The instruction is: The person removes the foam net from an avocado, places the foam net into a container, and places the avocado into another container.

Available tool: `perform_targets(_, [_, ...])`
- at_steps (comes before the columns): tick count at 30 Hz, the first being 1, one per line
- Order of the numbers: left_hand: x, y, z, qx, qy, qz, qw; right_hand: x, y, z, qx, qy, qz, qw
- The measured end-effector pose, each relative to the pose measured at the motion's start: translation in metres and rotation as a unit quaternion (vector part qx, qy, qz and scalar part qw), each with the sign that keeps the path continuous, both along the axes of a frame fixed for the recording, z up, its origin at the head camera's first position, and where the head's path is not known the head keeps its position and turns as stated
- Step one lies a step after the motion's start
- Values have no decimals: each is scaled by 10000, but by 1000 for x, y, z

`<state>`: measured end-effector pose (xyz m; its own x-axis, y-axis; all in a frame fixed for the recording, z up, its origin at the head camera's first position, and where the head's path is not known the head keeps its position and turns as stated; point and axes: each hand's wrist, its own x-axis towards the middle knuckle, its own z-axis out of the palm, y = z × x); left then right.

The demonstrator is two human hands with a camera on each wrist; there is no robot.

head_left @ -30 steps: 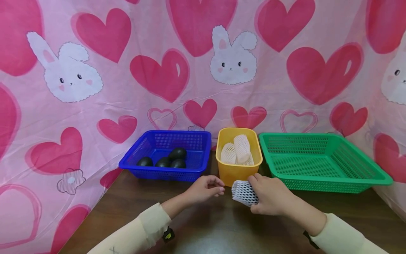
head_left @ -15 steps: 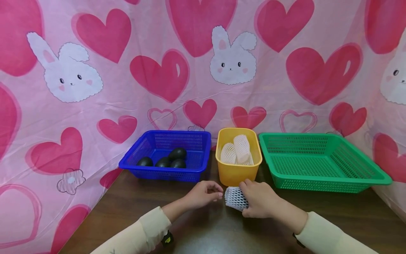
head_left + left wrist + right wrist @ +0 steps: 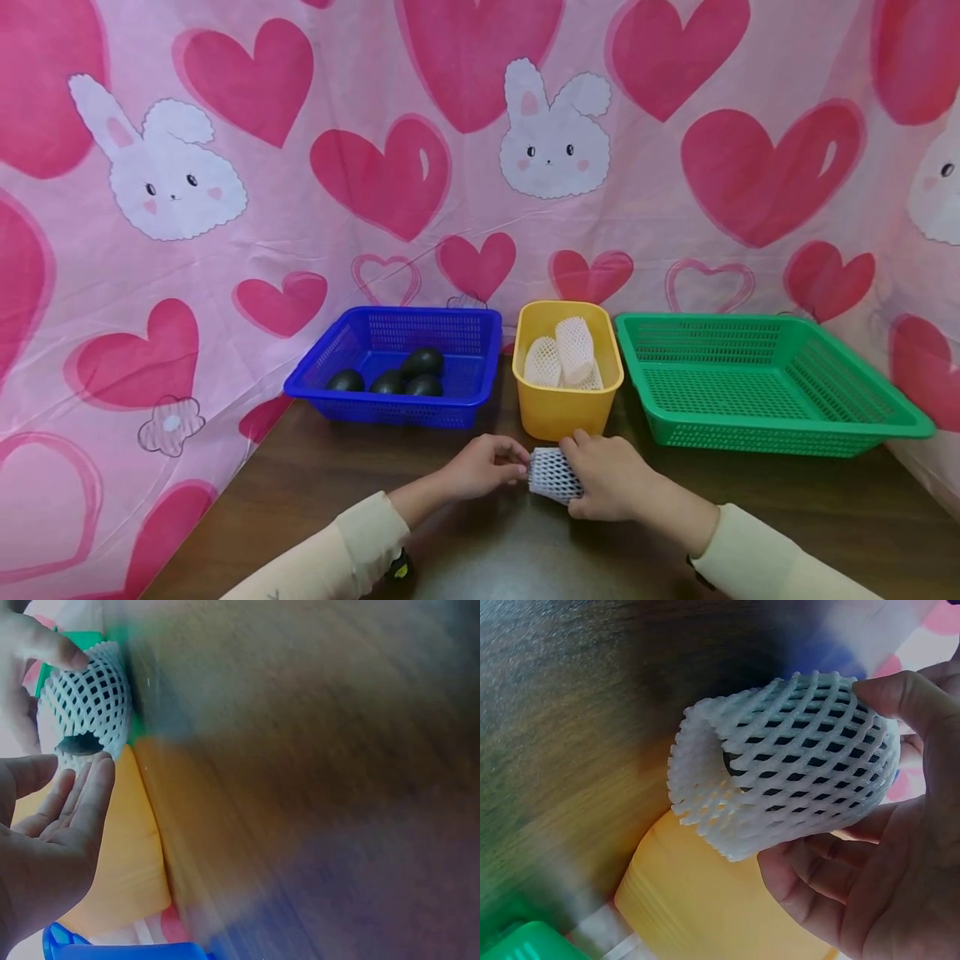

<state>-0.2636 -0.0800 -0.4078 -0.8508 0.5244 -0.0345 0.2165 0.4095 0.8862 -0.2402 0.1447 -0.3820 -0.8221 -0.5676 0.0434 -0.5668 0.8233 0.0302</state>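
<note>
My right hand point(image 3: 611, 479) grips a white foam net sleeve point(image 3: 553, 475) just in front of the yellow bin. Through its mesh and open ends in the wrist views shows a dark, rounded avocado point(image 3: 79, 744); most of it is covered by the netting. In the right wrist view the thumb is on one side of the sleeve point(image 3: 802, 750) and the fingers on the other. My left hand point(image 3: 483, 468) is at the sleeve's left end, fingers extended and fingertips close to its opening. Whether they touch it I cannot tell.
A blue basket point(image 3: 390, 410) with several dark avocados point(image 3: 422, 362) stands at the back left. The yellow bin point(image 3: 566, 417) in the middle holds white foam net sleeves point(image 3: 575, 350). On the right is a green basket point(image 3: 757, 429). Behind hangs a pink heart-print cloth point(image 3: 465, 192).
My right hand has moved left and slightly toward me with the sleeved avocado, bringing it up to the left hand. The left hand has shifted slightly down.
</note>
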Motion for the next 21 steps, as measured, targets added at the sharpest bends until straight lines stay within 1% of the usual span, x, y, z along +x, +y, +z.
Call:
perform_targets(4, [0,1,-2,58,20,-37,10000,1,0,-1,-7,-128,-100,9999])
perform_targets(7, [-2,1,-3,18,104,-67,9999,2,1,-1,-32,-201,-104,9997])
perform_targets(13, [-5,2,-1,-366,569,-55,9977,5,3,1,-88,-168,-5,9998])
perform_targets(15, [-6,3,0,-430,675,-66,9968,6,4,2,-136,-206,49,9997])
perform_targets(18, [-6,4,0,-456,757,-98,9960,7,8,4,-216,-352,144,9990])
perform_targets(21, [-7,6,-1,-414,813,-136,9957,7,13,6,-337,-594,251,9974])
